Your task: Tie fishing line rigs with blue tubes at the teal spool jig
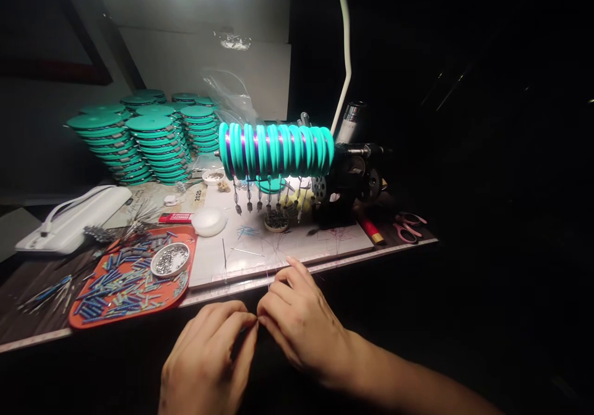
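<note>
Just off the table's front edge, my left hand [208, 353] and my right hand [301, 319] meet with thumbs and fingertips pinched together. Whatever they pinch is too small to make out. A faint purple thread [268, 280] shows by the right fingers. Beyond them, teal discs wound with purple line [277, 150] sit in a row on a black geared machine [352, 177]. Small wire rigs with grey weights [260, 195] dangle below the row. Under these stands a small round dish of dark bits [276, 220].
Left of my hands lies an orange tray [191, 242] with blue tubes and a white dish of metal bits [169, 260]. Stacked teal discs [151, 146] stand behind. A white power bank-like device [74, 220] is far left, pink scissors [408, 228] and a red tube [371, 232] right.
</note>
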Available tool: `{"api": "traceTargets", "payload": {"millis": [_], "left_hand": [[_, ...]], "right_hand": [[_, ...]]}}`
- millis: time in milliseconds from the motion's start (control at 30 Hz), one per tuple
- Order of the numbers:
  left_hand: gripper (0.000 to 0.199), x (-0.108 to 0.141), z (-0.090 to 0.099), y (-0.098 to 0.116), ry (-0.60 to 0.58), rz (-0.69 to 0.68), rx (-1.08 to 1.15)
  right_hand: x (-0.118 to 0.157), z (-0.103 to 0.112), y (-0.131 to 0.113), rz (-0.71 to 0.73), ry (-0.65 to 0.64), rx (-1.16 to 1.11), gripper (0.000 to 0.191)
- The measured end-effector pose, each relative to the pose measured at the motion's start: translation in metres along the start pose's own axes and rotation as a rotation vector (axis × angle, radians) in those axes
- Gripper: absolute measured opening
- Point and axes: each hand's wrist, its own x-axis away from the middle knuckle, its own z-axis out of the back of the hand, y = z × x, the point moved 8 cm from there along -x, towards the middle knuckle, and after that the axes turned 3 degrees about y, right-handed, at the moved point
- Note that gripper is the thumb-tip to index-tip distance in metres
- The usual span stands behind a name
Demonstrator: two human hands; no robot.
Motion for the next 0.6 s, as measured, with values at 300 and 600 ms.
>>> {"api": "traceTargets", "payload": {"millis": [300, 600], "left_hand": [[0.016, 0.002, -0.003, -0.006, -0.050, -0.008, 0.037], [0.019, -0.001, 0.007, -0.010, -0.010, -0.005, 0.025]], "right_hand": [[0.002, 0.007, 0.003, -0.047, 0.085, -0.175, 0.013], [-0.001, 0.015, 0.013, -0.126, 0.197, -0.381, 0.010]]}}
